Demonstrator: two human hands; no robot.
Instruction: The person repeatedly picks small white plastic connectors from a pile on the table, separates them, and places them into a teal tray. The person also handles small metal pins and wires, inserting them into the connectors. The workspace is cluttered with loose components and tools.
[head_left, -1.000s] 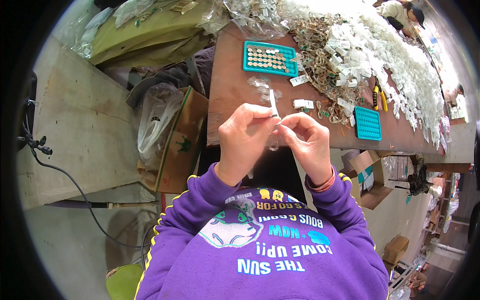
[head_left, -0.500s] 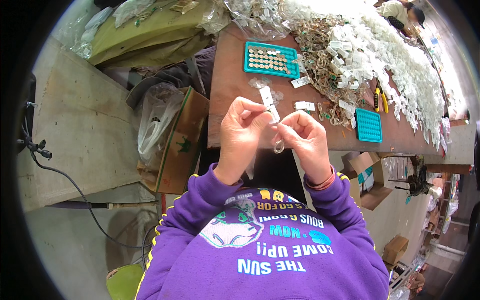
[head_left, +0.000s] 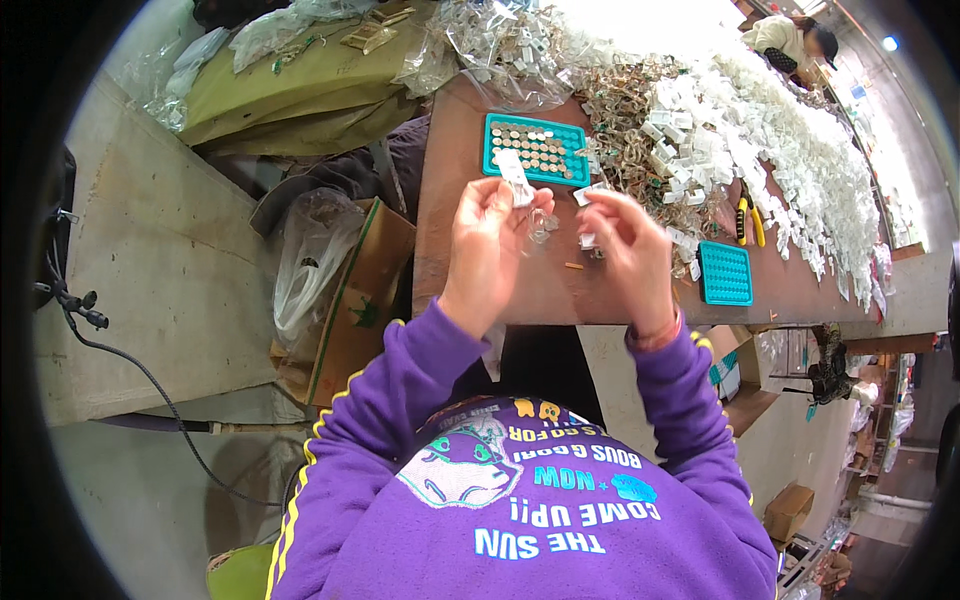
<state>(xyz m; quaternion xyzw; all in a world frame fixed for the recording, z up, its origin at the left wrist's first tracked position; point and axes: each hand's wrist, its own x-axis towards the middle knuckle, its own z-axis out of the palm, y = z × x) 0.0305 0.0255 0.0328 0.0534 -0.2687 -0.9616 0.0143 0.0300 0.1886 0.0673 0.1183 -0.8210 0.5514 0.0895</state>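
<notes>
My left hand (head_left: 487,243) is raised over the brown table (head_left: 470,275) and pinches a small white plastic strip (head_left: 514,178) that sticks up above the fingers. My right hand (head_left: 630,245) hovers just to its right, fingertips curled around a tiny part that I cannot make out. A small clear piece (head_left: 541,229) shows between the two hands. Just beyond them lies a teal tray (head_left: 538,150) filled with several small round metal discs.
A second teal tray (head_left: 724,272) lies right of my right hand, with yellow-handled pliers (head_left: 749,220) beyond it. Heaps of white and metal parts (head_left: 740,120) cover the far table. A cardboard box and plastic bag (head_left: 320,270) stand left. Another person (head_left: 795,40) sits far off.
Both hands have moved a little away from my body toward the teal tray and drawn slightly apart. The white strip now stands higher above my left fingers.
</notes>
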